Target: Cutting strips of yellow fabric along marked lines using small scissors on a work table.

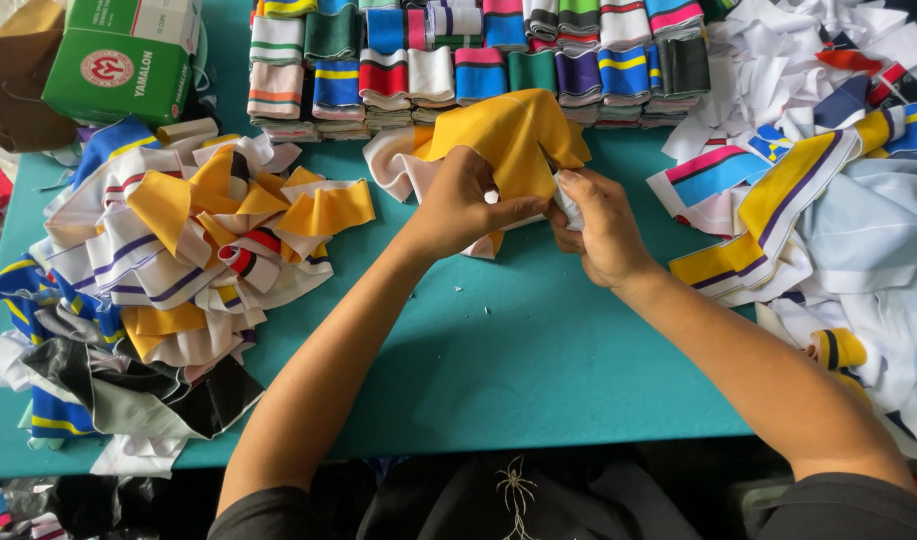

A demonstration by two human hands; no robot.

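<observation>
My left hand point(460, 205) grips the lower edge of a yellow knit fabric piece point(508, 135) with a white backing, held just above the teal table point(498, 340). My right hand point(600, 225) pinches the same piece at its right side, fingers closed on a white fold. Both hands meet near the table's middle, thumbs close together. The white underside of the piece hangs out to the left of my left hand.
A loose heap of striped and yellow fabric strips point(168, 260) lies at the left. Neat stacks of folded striped collars point(458, 65) line the back. More white and striped pieces point(828, 170) pile up at the right. A green cardboard box point(123, 60) stands at the back left.
</observation>
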